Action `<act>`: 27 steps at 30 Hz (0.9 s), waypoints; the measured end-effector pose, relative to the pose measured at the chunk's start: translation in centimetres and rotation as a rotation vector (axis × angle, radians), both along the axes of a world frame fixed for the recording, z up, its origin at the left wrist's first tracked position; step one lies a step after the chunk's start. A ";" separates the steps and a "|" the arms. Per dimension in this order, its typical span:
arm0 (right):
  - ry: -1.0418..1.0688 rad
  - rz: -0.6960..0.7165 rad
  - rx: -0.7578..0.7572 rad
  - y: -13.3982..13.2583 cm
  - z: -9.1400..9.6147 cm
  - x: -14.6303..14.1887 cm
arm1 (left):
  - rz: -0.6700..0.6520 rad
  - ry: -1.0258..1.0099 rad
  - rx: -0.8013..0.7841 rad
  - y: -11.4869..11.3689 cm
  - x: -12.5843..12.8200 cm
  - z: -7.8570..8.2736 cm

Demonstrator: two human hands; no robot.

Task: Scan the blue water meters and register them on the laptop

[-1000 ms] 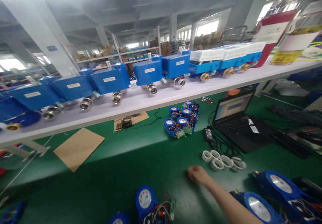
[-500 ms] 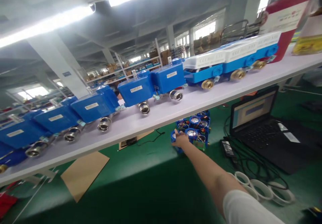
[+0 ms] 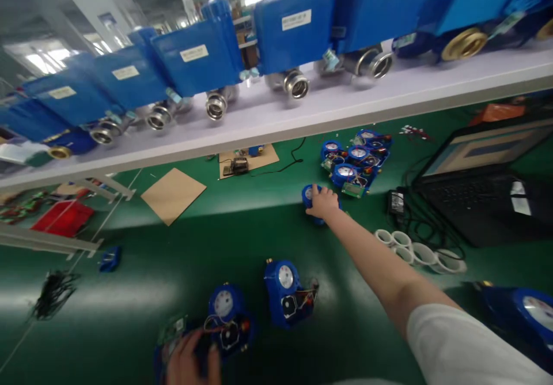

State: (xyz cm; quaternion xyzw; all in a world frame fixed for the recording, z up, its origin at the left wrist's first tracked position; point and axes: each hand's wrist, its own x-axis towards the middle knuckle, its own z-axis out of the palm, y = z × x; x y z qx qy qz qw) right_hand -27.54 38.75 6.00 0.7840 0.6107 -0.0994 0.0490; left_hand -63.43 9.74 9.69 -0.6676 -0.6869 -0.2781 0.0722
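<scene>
An open laptop (image 3: 479,188) stands near white rings (image 3: 413,252); brown cardboard (image 3: 173,196) lies flat, far left of them.

"Where's the light?"
"Windows (image 3: 43,64) glare at upper left; the green surface (image 3: 138,293) gleams at left and darkens mid-frame."
"Sharp?"
"No: the left hand (image 3: 192,359) at the bottom is blurred; edges look stretched."

Short white sleeve (image 3: 460,339), bare right forearm (image 3: 375,255) and hand (image 3: 325,204)

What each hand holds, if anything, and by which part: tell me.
The right hand grips a blue meter from above, over the body beside its dial. The left hand is blurred near another meter; a hold cannot be told.
</scene>
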 end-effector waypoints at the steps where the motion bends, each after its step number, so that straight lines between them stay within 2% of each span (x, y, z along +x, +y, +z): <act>1: -0.006 0.001 0.006 -0.9 0.1 -0.4 | -0.118 0.062 -0.065 1.2 2.2 -0.6; 4: -0.013 -0.003 0.009 -3.0 0.5 -1.2 | -0.472 0.222 -0.443 4.7 9.3 -2.4; 5: -0.012 -0.004 0.004 -3.6 0.5 -1.4 | -0.547 0.262 -0.558 5.6 11.2 -3.0; 7: -0.009 -0.006 -0.009 -4.9 0.5 -1.7 | -0.591 0.271 -0.620 6.6 13.3 -4.0; 9: -0.003 0.000 -0.016 -6.2 0.5 -2.0 | -0.566 0.260 -0.631 6.9 13.1 -4.7; 11: 0.011 0.017 -0.014 -7.7 0.4 -2.5 | -0.516 0.248 -0.637 6.6 11.7 -4.9; 14: 0.045 0.057 -0.008 -9.9 0.2 -3.9 | -0.448 0.225 -0.652 6.2 8.9 -4.3; 17: 0.077 0.100 -0.003 -11.7 0.0 -5.6 | -0.443 0.194 -0.666 6.0 7.1 -3.5; 20: 0.096 0.143 0.004 -12.7 -0.1 -7.3 | -0.457 0.166 -0.669 5.9 6.8 -3.2; 27: 0.125 0.258 0.027 -14.1 0.2 -10.3 | -0.387 0.128 -0.694 4.7 7.1 -3.2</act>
